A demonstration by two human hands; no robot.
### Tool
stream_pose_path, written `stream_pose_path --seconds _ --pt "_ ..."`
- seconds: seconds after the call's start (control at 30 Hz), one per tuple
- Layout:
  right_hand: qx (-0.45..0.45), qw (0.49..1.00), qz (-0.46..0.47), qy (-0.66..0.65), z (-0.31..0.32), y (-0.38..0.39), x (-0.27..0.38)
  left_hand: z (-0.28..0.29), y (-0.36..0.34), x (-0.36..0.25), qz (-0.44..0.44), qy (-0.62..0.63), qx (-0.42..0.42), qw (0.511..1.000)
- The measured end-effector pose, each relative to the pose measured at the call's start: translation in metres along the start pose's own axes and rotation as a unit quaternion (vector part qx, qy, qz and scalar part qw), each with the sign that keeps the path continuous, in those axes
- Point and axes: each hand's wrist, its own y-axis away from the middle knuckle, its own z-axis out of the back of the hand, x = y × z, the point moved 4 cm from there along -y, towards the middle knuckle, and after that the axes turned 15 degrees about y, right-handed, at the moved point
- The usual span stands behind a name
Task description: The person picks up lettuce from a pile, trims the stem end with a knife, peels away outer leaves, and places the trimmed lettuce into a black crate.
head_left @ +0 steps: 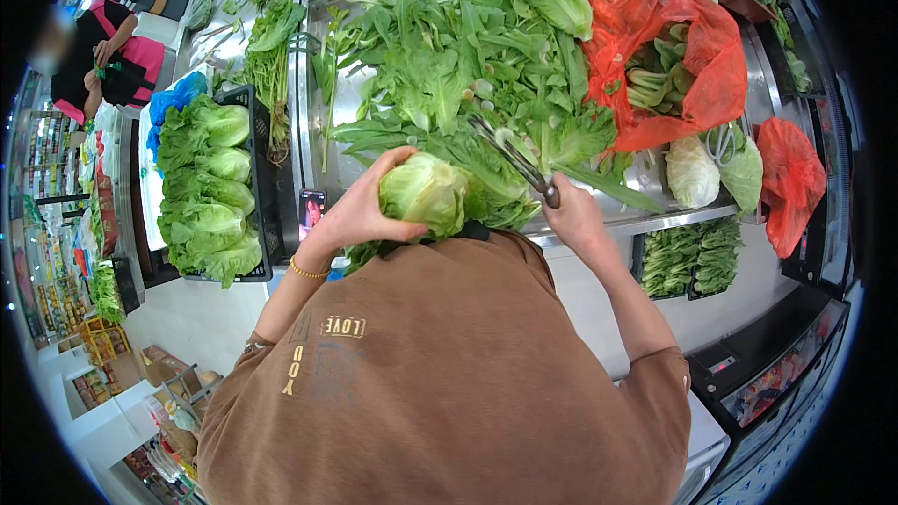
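Observation:
My left hand (pixel 365 210) wraps round a head of lettuce (pixel 426 194), pale green and rounded, in front of my chest at the near edge of the metal counter. In my right hand (pixel 575 217) is a knife (pixel 519 161) with a brown handle. Its narrow, shiny blade points up and left, apart from the lettuce, over loose leaves. Heaped leafy greens (pixel 440 56) cover the counter beyond both hands. A whole romaine-like lettuce (pixel 552 0) lies at the far side of the heap.
A black crate (pixel 268 215) of lettuces stands left, near a phone (pixel 312 209). To the right are an open red bag (pixel 608 33) of greens, a pale cabbage (pixel 692 171) and another red bag (pixel 790 182). A person (pixel 108 61) stands far left.

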Motion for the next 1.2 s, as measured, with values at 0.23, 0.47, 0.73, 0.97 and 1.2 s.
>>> stream_pose_path --seconds 0.23,0.47,0.73,0.97,1.2 --pt "-0.026 0.999 0.045 0.001 -0.023 -0.014 0.022 0.003 -0.004 0.03 0.048 0.016 -0.042 0.998" --pt "0.003 0.995 0.086 -0.052 0.025 -0.013 0.071 0.002 -0.012 0.034 0.063 0.058 -0.041 0.996" --pt "-0.053 0.98 -0.083 0.171 -0.057 -0.078 -0.054 0.022 -0.006 0.001 -0.046 -0.017 -0.051 0.997" --pt "0.205 0.779 0.049 -0.591 0.01 -0.094 0.063 -0.018 -0.042 -0.084 -0.249 -0.52 0.086 0.812" --pt "0.107 0.476 0.055 -0.871 -0.029 -0.102 0.072 -0.026 -0.047 -0.056 -0.346 -0.485 -0.142 0.791"
